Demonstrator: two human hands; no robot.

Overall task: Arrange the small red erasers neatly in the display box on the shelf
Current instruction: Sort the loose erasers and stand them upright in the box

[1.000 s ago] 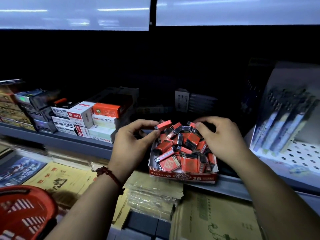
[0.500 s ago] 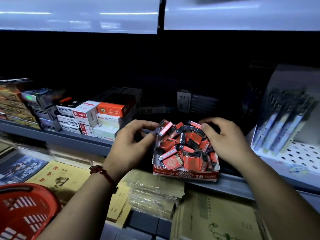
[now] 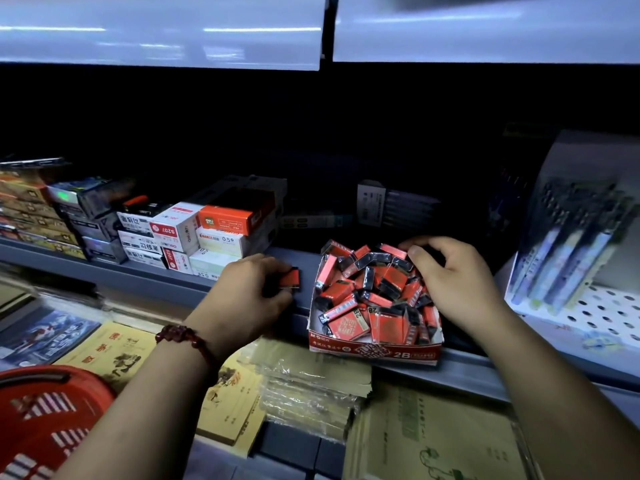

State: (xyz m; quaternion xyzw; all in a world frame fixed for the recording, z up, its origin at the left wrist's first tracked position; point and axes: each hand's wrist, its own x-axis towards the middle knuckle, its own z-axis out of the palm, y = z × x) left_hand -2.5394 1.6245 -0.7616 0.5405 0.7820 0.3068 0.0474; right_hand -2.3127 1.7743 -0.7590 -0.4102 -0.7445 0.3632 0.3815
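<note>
A red and white display box (image 3: pixel 375 351) marked 2B stands at the front edge of the grey shelf (image 3: pixel 145 275). It is heaped with several small red and black erasers (image 3: pixel 374 289) lying in disorder. My left hand (image 3: pixel 246 292) is on the shelf just left of the box, fingers closed on one red eraser (image 3: pixel 290 278). My right hand (image 3: pixel 453 278) rests on the box's right side, its fingers curled over the erasers at the back right; I cannot tell whether they pinch one.
Stacked white and orange stationery boxes (image 3: pixel 194 233) stand left of my left hand. A white perforated pen display (image 3: pixel 575 258) stands at the right. Yellow notebooks (image 3: pixel 114 351) and wrapped packs (image 3: pixel 311 386) lie below. A red basket (image 3: pixel 41 420) is at lower left.
My left hand has lifted an eraser off the heap's back left and carried it down and left onto the shelf beside the box. My right hand has stayed at the box's right side.
</note>
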